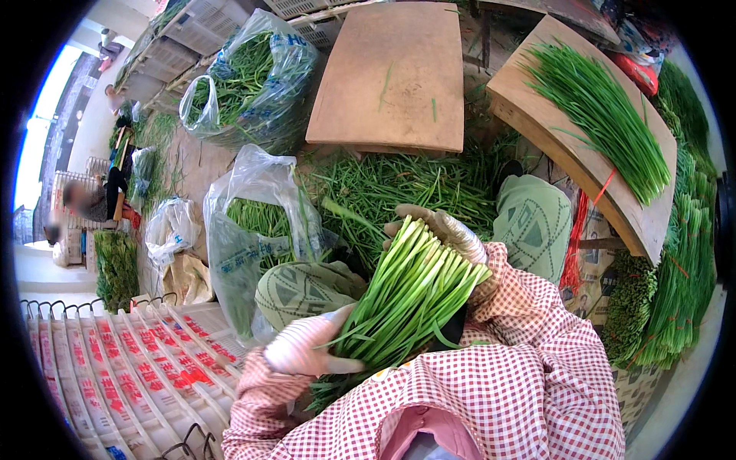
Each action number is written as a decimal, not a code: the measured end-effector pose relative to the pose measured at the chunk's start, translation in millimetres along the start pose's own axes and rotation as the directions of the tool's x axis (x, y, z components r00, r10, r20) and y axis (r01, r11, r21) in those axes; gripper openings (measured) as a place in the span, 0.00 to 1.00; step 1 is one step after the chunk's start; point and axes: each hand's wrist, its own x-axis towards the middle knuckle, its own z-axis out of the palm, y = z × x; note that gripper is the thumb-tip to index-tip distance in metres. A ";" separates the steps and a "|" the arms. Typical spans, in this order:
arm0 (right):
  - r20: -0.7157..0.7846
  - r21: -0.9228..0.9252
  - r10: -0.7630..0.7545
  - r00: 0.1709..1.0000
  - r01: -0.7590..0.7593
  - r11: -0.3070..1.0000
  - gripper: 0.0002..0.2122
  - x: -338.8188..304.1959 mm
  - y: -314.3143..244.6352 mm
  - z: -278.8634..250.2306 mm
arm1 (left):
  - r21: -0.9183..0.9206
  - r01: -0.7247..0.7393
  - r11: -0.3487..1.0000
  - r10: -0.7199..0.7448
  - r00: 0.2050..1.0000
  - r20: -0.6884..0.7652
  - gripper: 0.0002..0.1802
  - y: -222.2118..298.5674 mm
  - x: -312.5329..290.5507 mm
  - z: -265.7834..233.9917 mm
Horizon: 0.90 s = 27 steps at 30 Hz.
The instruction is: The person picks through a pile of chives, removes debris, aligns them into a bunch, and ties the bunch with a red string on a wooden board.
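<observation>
nearest the lower edge, red-and-white checked sleeves (521,383) are seen coming up into the view. a bundle of green chive stalks (410,303) is held between both gloved hands, just above the lap, with its pale cut ends pointing up and to the right and its leafy part running down to the left. the left hand (307,349) is placed at the lower part of the bundle, its fingers curled against the stalks from the left side. the right hand (448,230) is wrapped behind the cut ends, fingers closed around the top of the bundle; the thumb is hidden by the stalks.

to the lower left, a white wire crate (115,376) with red markings is seen. just beyond the hands, two knees in green patterned trousers (533,222) are visible, and between them loose chives (399,184) are spread on the ground. beside the left knee a clear plastic bag (245,222) partly filled with greens is standing open.

further off, a bare wooden board (391,77) is set in the middle, and a second wooden board (583,153) to the right carries a neat layer of sorted chives (606,115). heaps of bundled greens (675,253) are piled along the right edge. another full plastic bag (249,80) is seen at the upper left, and a seated person (92,203) is visible far to the left.
</observation>
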 end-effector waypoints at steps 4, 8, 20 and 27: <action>-0.009 0.003 0.002 1.000 -0.002 1.000 0.24 2.4 2.2 5.5 | -0.175 0.070 0.982 -0.120 0.948 -0.296 0.55 -7.6 -25.6 -52.1; -0.033 -0.081 0.012 0.999 -0.014 0.997 0.25 4.3 2.0 9.7 | -0.591 -0.146 0.793 -0.020 0.964 -0.265 0.54 -14.4 41.4 -22.5; -0.099 -0.990 -0.252 0.963 -0.120 -0.072 0.29 6.5 -66.5 -41.9 | -0.950 0.009 0.312 0.216 0.973 0.080 0.55 -63.8 82.5 51.7; -0.126 -0.832 -0.422 0.898 0.136 0.538 0.38 -59.1 -70.3 -2.3 | -0.965 -0.052 0.257 0.198 0.980 0.000 0.60 -63.3 68.9 47.4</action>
